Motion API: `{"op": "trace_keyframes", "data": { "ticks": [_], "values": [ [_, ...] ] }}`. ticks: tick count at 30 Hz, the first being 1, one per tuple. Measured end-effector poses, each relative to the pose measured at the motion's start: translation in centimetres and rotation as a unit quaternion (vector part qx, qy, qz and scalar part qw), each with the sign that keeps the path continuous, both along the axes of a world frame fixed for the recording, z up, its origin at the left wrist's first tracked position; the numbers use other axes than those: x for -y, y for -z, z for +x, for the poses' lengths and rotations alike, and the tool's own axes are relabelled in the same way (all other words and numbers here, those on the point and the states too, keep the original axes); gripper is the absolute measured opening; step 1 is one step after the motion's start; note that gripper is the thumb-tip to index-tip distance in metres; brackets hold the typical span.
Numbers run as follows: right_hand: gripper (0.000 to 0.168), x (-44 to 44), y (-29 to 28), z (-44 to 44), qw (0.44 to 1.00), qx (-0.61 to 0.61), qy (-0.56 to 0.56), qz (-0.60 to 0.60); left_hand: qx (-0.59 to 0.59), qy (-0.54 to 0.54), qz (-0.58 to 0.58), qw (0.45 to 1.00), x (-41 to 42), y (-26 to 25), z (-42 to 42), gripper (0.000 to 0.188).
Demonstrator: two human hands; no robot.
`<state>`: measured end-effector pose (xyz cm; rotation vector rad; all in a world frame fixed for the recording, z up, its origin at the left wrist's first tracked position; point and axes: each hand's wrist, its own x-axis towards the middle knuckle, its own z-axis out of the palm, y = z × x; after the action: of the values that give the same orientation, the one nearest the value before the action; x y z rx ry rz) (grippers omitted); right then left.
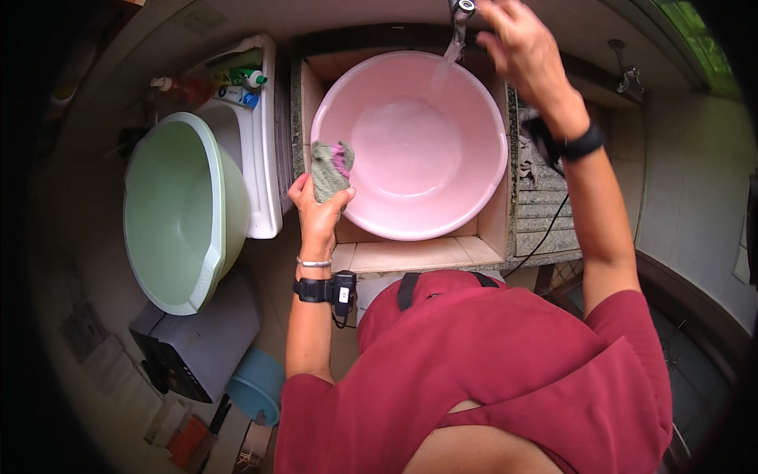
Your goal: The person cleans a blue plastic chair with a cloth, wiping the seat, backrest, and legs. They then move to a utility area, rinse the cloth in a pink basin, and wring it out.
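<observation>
My left hand (321, 204) grips a bunched grey-green cloth (331, 169) with a pink patch, at the left rim of a pink plastic basin (408, 222). The basin sits in a tiled sink recess (408, 252). From a metal faucet (461, 21) at the far side, water (450, 59) runs down into the basin. My right hand (521, 44) is raised just right of the faucet, slightly blurred, its fingers apart with nothing seen in them. Whether its fingertips touch the faucet I cannot tell.
Left of the sink, a green plastic tub (172, 213) leans over a white washbasin (266, 178) bearing tubes (237, 95) and a bottle (183, 87). A ridged stone washboard (545, 219) lies to the right, crossed by a black cable (548, 228). Lower left are a grey box (207, 332) and a blue bucket (257, 385).
</observation>
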<state>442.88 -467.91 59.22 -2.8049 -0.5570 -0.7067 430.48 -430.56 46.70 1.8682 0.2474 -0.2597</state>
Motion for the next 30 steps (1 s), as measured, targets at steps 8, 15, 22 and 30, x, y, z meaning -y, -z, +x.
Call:
{"op": "trace_keyframes", "data": {
  "ticks": [8, 15, 22, 30],
  "values": [
    [0.075, -5.1, 4.9, -12.4, 0.799, -0.408, -0.078, 0.435, -0.037, 0.183, -0.215, 0.958, 7.7, -7.8, -0.3, 0.057],
    [0.015, -3.0, 5.7, -16.4, 0.722, -0.496, -0.001, 0.482, 0.028, 0.023, -0.348, 0.937, 8.5, -5.8, -1.1, 0.03],
    [0.034, -1.2, 5.2, -15.6, 0.439, -0.419, 0.2, 0.769, -0.064, -0.139, -0.427, 0.891, 8.7, -4.3, -0.6, 0.034],
    [0.051, 1.8, 9.2, -13.5, 0.599, -0.371, 0.31, 0.639, -0.209, -0.022, -0.192, 0.959, 4.4, -1.1, 1.5, 0.081]
  ]
}}
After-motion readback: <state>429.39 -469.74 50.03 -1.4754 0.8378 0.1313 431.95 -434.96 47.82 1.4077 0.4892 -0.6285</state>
